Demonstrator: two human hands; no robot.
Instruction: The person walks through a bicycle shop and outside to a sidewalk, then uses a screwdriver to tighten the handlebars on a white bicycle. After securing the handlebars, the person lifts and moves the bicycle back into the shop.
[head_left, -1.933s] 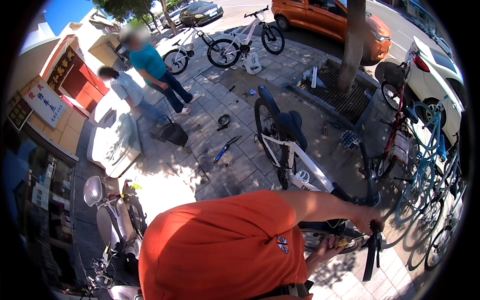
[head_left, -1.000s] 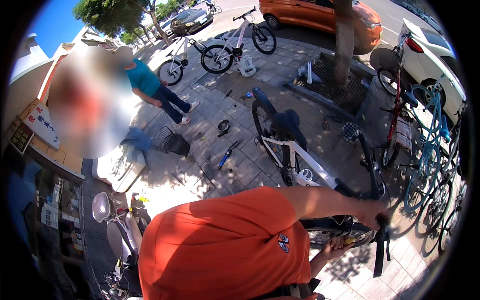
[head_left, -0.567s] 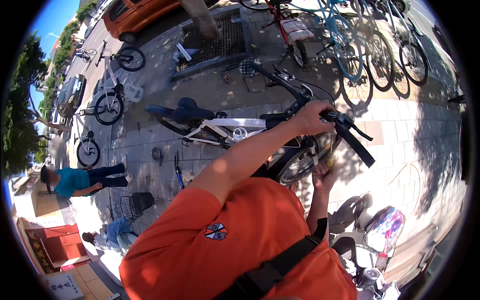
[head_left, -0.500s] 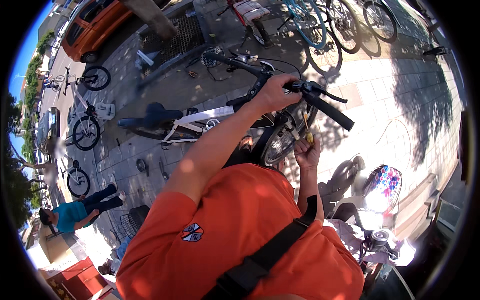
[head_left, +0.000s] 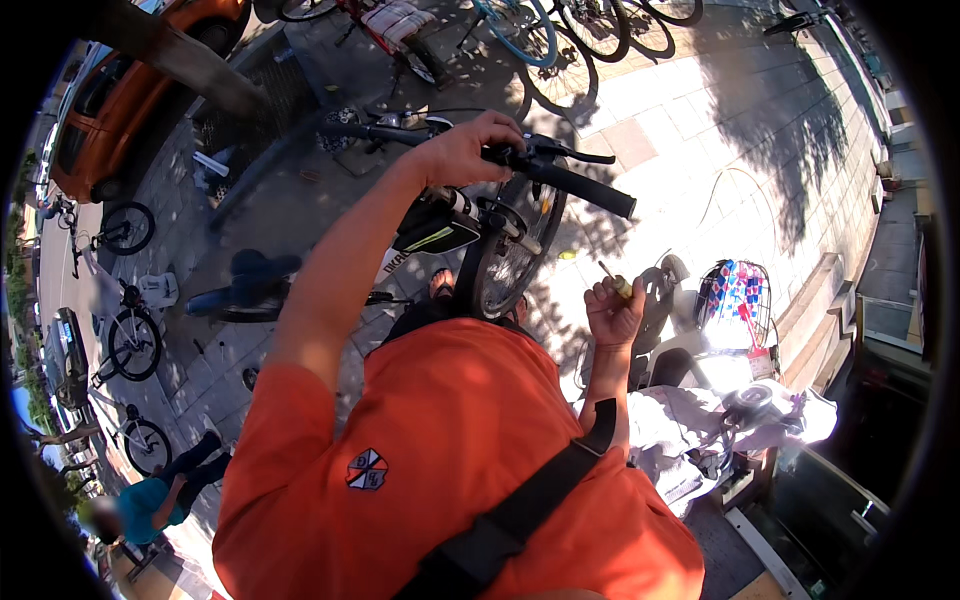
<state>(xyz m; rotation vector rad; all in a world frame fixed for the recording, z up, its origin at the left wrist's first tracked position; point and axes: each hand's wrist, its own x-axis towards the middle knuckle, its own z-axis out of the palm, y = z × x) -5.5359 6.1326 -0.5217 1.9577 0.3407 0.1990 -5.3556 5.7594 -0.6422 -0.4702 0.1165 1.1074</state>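
Note:
A bicycle stands in front of me with a black handlebar (head_left: 580,188), a front wheel (head_left: 487,275) and a dark saddle (head_left: 262,275). My left hand (head_left: 462,152) is closed around the handlebar, inward of the brake lever (head_left: 583,156). Down to the right, apart from the wheel, my right hand (head_left: 613,318) holds a small screwdriver (head_left: 622,287). Its yellowish handle sits in the curled fingers, and the thin shaft points up and to the left. A bag (head_left: 437,228) with a light green stripe shows on the frame below my left forearm.
Several parked bicycles line the far side, a light blue one (head_left: 553,40) among them. At right stands a basket with a colourful cover (head_left: 738,290), beside a vehicle under pale cloth (head_left: 690,425). A tree trunk (head_left: 190,68) rises at far left; a person in teal (head_left: 150,508) is at lower left.
My right hand has drawn the screwdriver away from the fork, toward the right. My left hand stays on the handlebar. The view has shifted, and the front wheel now shows more fully.

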